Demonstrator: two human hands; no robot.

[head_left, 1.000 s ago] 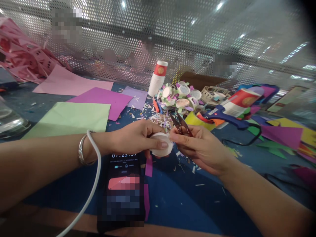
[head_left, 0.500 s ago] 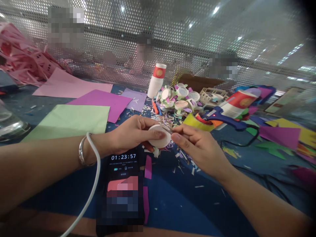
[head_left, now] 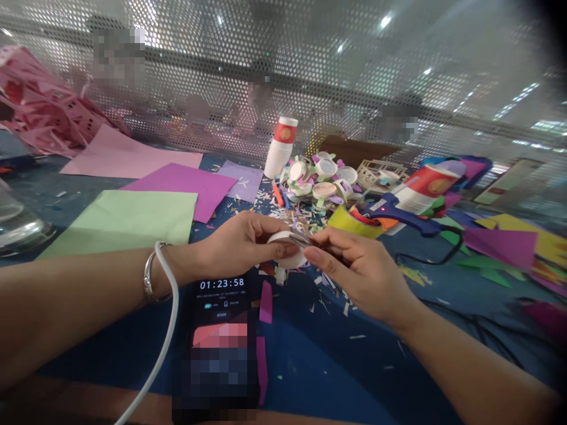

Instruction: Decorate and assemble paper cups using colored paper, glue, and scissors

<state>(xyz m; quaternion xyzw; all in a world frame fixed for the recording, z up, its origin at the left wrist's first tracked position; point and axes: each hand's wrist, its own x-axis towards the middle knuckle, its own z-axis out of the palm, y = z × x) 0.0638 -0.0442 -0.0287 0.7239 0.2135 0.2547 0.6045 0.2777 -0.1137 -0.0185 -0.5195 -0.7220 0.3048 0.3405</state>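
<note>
Between my hands, the left hand [head_left: 241,245] pinches a white paper disc [head_left: 286,249]; the right hand [head_left: 354,268] closes scissors [head_left: 305,241] on its rim. Trimming looks underway; finished pieces [head_left: 321,177] lie beyond.

Bare forearms, no sleeves; a silver bangle [head_left: 150,277] circles the left wrist

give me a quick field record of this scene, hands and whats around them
left hand: holds a white paper cup base by its rim
right hand: grips small scissors, blades at the cup base
phone: flat on the blue table below the hands, timer showing
white cable: crosses the left wrist
glue gun: lying behind the hands, right
paper sheets: green, purple, pink, left
cut cups pile: centre back
</note>
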